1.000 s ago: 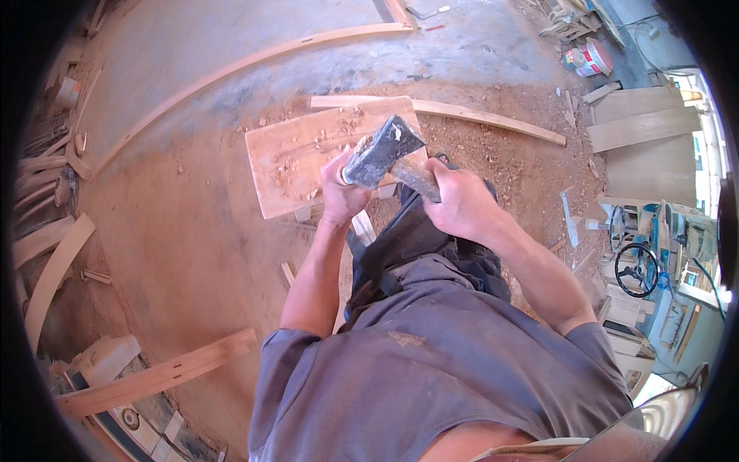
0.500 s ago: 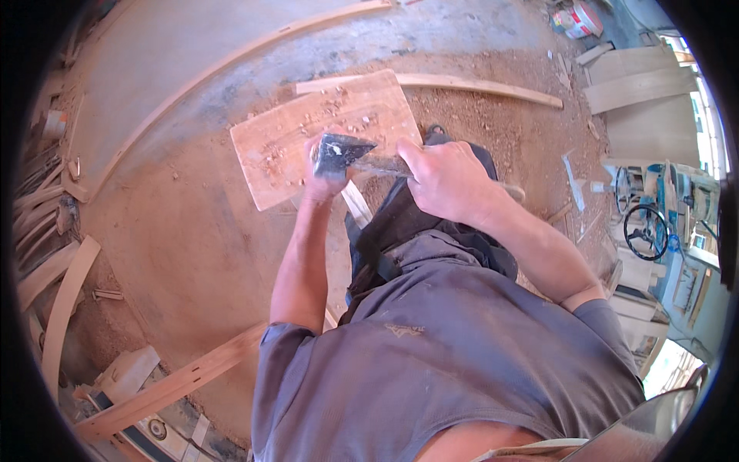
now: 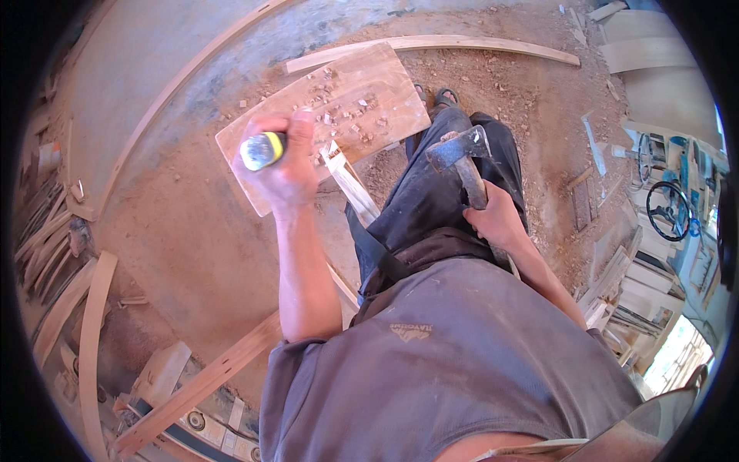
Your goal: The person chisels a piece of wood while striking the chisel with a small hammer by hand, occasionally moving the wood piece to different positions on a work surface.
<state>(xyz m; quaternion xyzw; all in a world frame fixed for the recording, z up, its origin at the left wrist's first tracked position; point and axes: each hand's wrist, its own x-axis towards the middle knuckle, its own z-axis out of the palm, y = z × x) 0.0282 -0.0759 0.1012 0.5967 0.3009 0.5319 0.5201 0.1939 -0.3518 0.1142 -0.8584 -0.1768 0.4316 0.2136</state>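
Observation:
My left hand (image 3: 291, 171) is closed around a chisel-like tool (image 3: 263, 151) with a yellow-and-black handle, its butt end facing up; the blade is hidden. It is above the left part of a wooden board (image 3: 377, 73) strewn with chips. In my right hand (image 3: 496, 217), a hatchet (image 3: 459, 151) is gripped by its wooden handle, the dark metal head over my thigh. Between the hands, a narrow wooden piece (image 3: 352, 185) with a cut end lies against the board's near edge, beside my left leg.
A long curved timber (image 3: 431, 42) lies beyond the board, another (image 3: 165, 100) at the far left. A slotted wooden rail (image 3: 204, 381) lies at lower left, near stacked offcuts (image 3: 46, 231). Machinery with a black handwheel (image 3: 668, 212) stands at right. Chips litter the floor.
The hatchet has swung away from my left hand, right and down over my thigh. My left hand has moved left and now shows the yellow handle end. The view has shifted slightly.

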